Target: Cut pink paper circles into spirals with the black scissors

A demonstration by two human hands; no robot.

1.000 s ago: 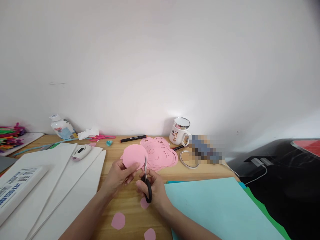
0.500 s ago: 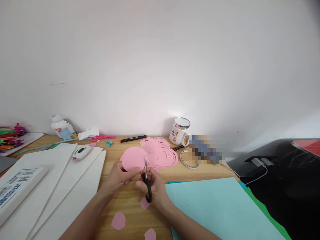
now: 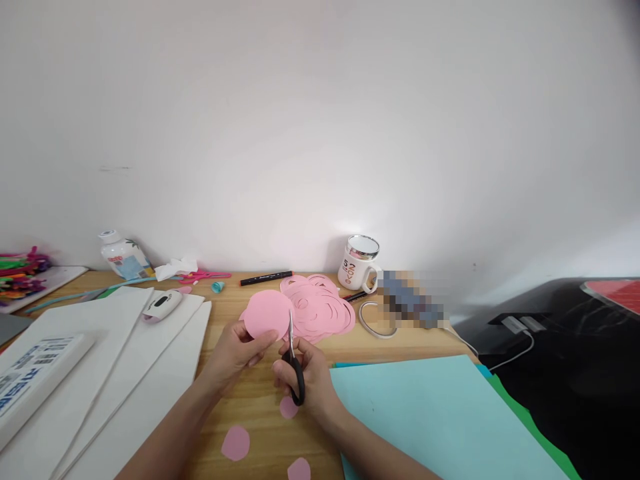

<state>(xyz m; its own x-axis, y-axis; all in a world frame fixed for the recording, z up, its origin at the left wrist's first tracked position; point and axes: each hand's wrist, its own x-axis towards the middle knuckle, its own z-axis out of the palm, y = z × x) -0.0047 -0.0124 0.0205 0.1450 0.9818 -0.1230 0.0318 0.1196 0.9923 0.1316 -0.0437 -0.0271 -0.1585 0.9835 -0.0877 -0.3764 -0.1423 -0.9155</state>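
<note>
My left hand (image 3: 243,348) pinches a round pink paper disc (image 3: 267,312) by its lower edge, thumb on the front. My right hand (image 3: 307,373) grips a pair of scissors (image 3: 295,367) with black handles. Their metal blades point up and lie against the disc's right edge; how far they are apart is hard to see. Behind the disc lies a heap of pink cut-out papers (image 3: 325,310), partly hidden by it. Small pink paper pieces (image 3: 235,443) lie on the wooden table (image 3: 265,413) below my hands.
White sheets (image 3: 150,373) with a white box (image 3: 40,380) lie left; light blue paper (image 3: 425,407) lies right. Along the wall stand a white mug (image 3: 359,263) and a tilted bottle (image 3: 125,255), with a black marker (image 3: 266,279) and pink scissors (image 3: 207,275). A white ring (image 3: 375,327) lies near the mug.
My left thumb and the disc have shifted slightly left, and the scissors have turned a little at the disc's edge. Both hands keep their hold.
</note>
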